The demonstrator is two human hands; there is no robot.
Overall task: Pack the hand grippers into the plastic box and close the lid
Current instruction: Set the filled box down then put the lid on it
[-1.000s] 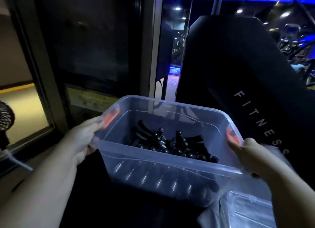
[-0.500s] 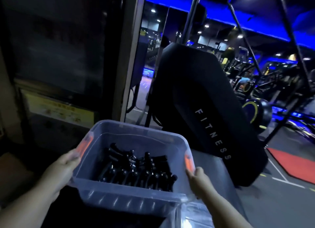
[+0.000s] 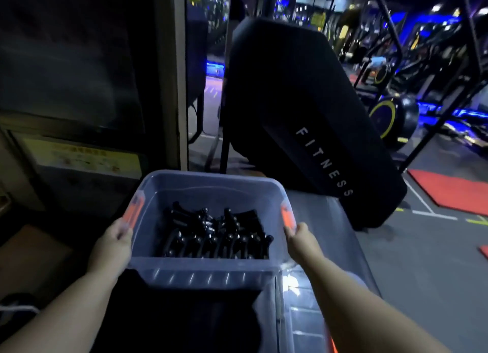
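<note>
A clear plastic box (image 3: 208, 183) with orange side latches is held out in front of me, without its lid. Several black hand grippers (image 3: 216, 236) with metal springs lie packed on its bottom. My left hand (image 3: 113, 243) grips the box's left rim under the orange latch. My right hand (image 3: 302, 238) grips the right rim just below the other latch. The clear lid (image 3: 309, 323) lies flat below the box, at the lower right.
A large black machine housing marked FITNESS (image 3: 311, 120) leans just beyond the box. A dark glass door with a yellow notice (image 3: 79, 157) stands at the left. Gym machines, a red mat (image 3: 449, 189) and grey floor fill the right side.
The view has swung up and to the right, showing more of the gym. The box now sits lower and farther from me, still held at both sides.
</note>
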